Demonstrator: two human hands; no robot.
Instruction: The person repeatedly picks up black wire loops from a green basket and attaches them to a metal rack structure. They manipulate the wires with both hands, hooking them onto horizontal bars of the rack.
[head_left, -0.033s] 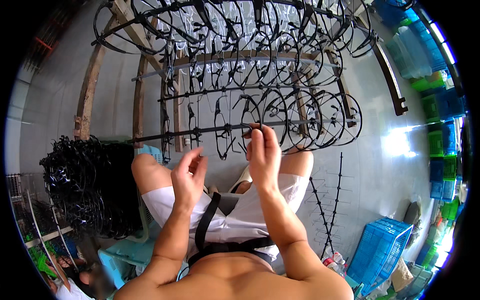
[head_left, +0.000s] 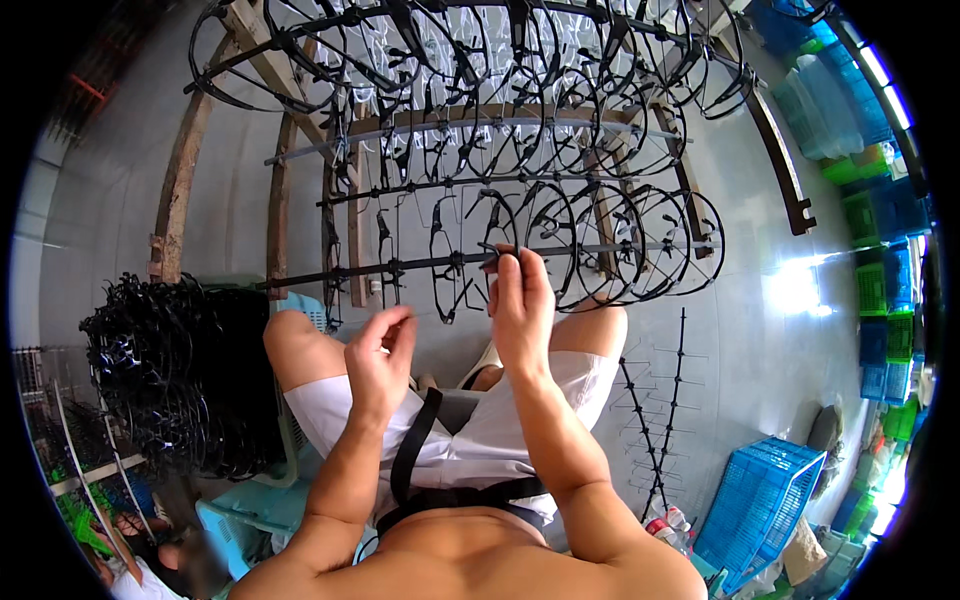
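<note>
My right hand (head_left: 522, 325) is raised to a long dark rod (head_left: 420, 263) and pinches a black curved frame piece (head_left: 513, 208) where it meets the rod. Its thumb and fingertips partly cover that spot. Lower and to the left, my left hand (head_left: 376, 368) hovers apart from the rod with thumb and forefinger tips together. Anything between those tips is too small and blurred to make out. Other thin black frames (head_left: 437, 240) hang along the rod on both sides of my right hand.
Above, a wooden rack (head_left: 178, 190) carries more rods of black frames. A dense black pile (head_left: 180, 380) stands at left. On the right are two bare spiked rods (head_left: 672, 400) and a blue crate (head_left: 760, 500). Another person (head_left: 150, 575) is at lower left.
My right hand has shifted slightly left along the rod. My left hand's forefinger has come down, and its tip now meets the thumb.
</note>
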